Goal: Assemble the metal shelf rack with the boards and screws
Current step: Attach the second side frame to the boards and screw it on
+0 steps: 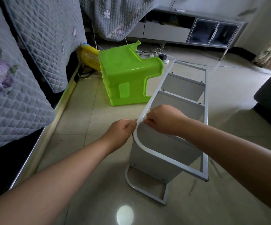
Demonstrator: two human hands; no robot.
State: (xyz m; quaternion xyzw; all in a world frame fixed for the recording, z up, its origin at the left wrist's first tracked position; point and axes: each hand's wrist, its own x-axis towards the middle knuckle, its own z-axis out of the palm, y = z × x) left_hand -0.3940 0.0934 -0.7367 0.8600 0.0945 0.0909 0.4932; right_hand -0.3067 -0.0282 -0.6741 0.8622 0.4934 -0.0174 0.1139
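Your shelf rack (182,120) lies on its side on the pale tiled floor (89,127), running away from you toward the far wall. It has two white metal side frames, each a long tube that curves round at the near end; one frame rests on the floor, the other sits on top, facing you. Grey boards (182,86) stand on edge between them, and small dark screws (163,90) show where the far boards meet the upper frame. The nearest board (164,148) is the widest in view and its top left corner sits right under the upper tube.

Your left hand (121,133) is curled, fingertips pinching the outer side of the upper frame tube just above the curve. Your right hand (163,119) is also curled, its fingers closed on the same spot from the inner side, at the top edge of the nearest board. Whether a screw sits between your fingers, you cannot tell.

Just to the left of the rack a bright green plastic stool (128,75) lies tipped on its side. Behind it is a yellow plastic basket (90,57) beside a bed draped in a grey quilted cover (18,78). A low grey TV cabinet (188,30) lines the far wall, with white cables and a power strip (154,54) on the floor before it.
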